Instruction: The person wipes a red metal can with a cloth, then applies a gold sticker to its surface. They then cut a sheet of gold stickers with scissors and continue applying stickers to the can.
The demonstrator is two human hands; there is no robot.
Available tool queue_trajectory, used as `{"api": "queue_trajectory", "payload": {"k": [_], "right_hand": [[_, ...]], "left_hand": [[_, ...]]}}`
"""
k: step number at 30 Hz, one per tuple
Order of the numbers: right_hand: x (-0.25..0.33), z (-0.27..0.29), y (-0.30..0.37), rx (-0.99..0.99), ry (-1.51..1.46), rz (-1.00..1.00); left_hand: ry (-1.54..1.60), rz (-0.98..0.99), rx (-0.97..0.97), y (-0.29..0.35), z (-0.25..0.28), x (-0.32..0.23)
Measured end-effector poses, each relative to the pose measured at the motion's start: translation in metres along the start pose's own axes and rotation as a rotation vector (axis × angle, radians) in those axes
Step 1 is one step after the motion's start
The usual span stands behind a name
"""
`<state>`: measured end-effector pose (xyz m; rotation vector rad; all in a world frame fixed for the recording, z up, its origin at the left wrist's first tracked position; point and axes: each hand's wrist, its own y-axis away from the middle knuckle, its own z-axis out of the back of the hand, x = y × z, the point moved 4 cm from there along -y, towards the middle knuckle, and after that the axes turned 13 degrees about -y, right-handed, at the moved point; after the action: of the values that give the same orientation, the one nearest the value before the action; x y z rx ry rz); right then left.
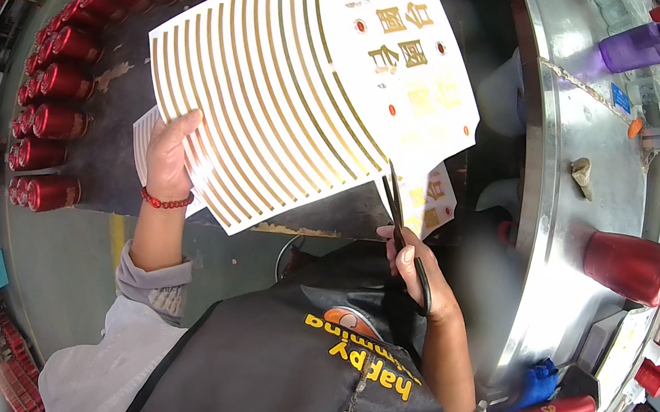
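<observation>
A tan stone (581,177) lies on a metal table (550,267).

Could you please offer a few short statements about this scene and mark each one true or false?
1. The left hand holds a gold-striped white sheet. True.
2. The scissors are in the left hand. False: the right hand holds them.
3. Red canisters line the left side of the dark table. True.
4. The beaded bracelet on the left wrist is green. False: it is red.
5. The purple bottle is on the dark table. False: it is on the metal counter.
</observation>
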<state>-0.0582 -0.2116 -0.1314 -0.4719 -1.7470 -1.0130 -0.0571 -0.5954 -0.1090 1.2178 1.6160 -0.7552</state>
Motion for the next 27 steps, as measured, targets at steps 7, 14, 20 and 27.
{"api": "queue_trajectory", "payload": {"k": [7, 14, 20, 27], "right_hand": [[0.009, 0.003, 0.005, -0.021, -0.04, 0.001], [0.016, 0.0, 0.006, -0.032, -0.077, 0.032], [0.012, 0.003, 0.01, -0.102, 0.115, 0.058], [0.013, 0.001, 0.025, -0.036, 0.099, -0.086]], "left_hand": [[0.023, 0.03, 0.031, 0.004, -0.01, 0.012], [0.023, 0.03, 0.037, 0.009, -0.006, 0.018], [0.036, 0.019, 0.042, 0.011, -0.007, 0.02], [0.029, 0.045, 0.079, 0.007, -0.003, 0.027]]}}
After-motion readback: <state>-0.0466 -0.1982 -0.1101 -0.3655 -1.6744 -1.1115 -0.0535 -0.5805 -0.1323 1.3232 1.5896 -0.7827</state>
